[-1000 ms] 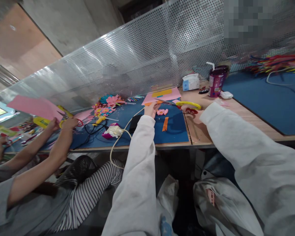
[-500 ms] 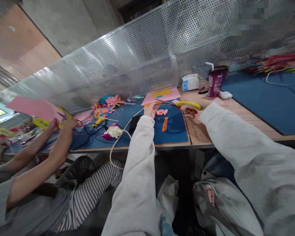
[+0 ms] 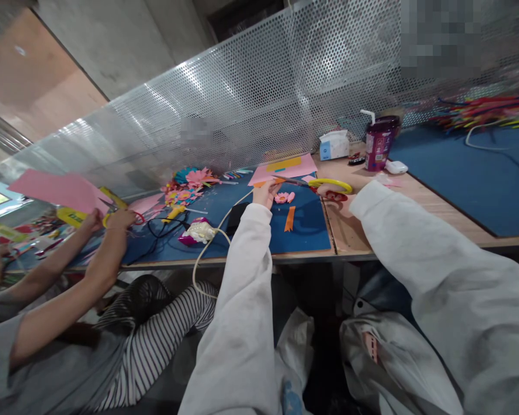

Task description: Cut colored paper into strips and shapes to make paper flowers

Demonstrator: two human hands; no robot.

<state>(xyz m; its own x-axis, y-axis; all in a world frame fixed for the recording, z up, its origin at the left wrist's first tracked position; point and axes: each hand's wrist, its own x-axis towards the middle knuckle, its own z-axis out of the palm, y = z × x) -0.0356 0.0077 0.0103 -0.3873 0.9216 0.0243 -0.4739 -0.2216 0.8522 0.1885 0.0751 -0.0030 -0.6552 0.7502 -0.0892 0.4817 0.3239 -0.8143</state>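
My left hand [image 3: 264,194] pinches a piece of orange paper [image 3: 279,180] above the blue mat [image 3: 307,233]. Scissors [image 3: 342,184] with yellow and red handles are in my right hand [image 3: 327,189], fingers wrapped around the grips. Their blades point left and reach the orange paper by my left fingertips; I cannot tell whether the paper is between them. Just below lie pink paper petals [image 3: 284,197] and a loose orange strip [image 3: 289,219] with a notched end. Behind my left hand rests a pink sheet [image 3: 257,174] with a yellow piece on it.
A purple cup [image 3: 378,147] with a straw, a tissue pack [image 3: 334,145] and a white case [image 3: 397,167] stand at the right. Paper flowers [image 3: 201,177], a yellow glue gun [image 3: 174,214] and a cable lie left. Further left, a co-worker's hands [image 3: 120,218] hold scissors and pink paper [image 3: 56,190].
My hands, the scissors and the orange paper stay almost where they were. The co-worker's pink sheet has shifted slightly left.
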